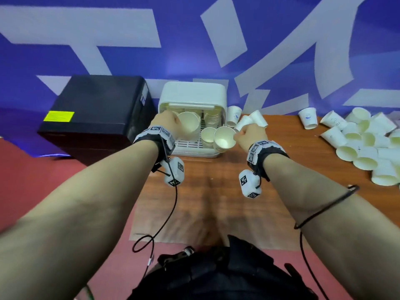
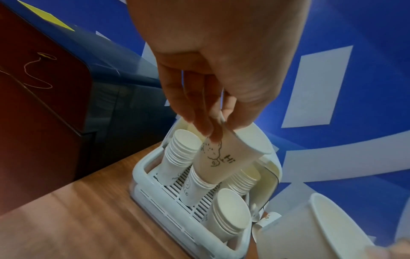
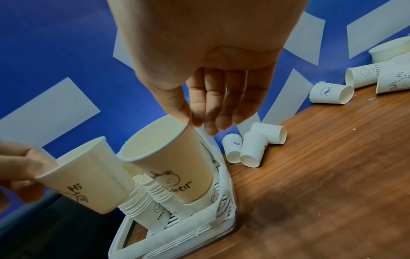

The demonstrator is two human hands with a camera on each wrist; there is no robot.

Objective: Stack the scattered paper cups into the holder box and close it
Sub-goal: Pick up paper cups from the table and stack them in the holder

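The white holder box (image 1: 192,92) stands open at the back of the table, with several stacks of paper cups (image 2: 177,154) inside. My left hand (image 1: 166,124) pinches the rim of a cup marked "Hi" (image 2: 224,161) and holds it tilted over a stack in the box (image 2: 195,191). My right hand (image 1: 249,133) pinches the rim of a bear-printed cup (image 3: 175,161), its base nested in a stack at the box's right side. The box (image 3: 177,241) shows its slatted tray. Its lid is raised at the back.
A heap of loose paper cups (image 1: 368,144) lies at the table's right. A few more cups (image 3: 255,145) lie just right of the box. A dark cabinet (image 1: 97,113) stands left of the box. A blue and white wall runs behind.
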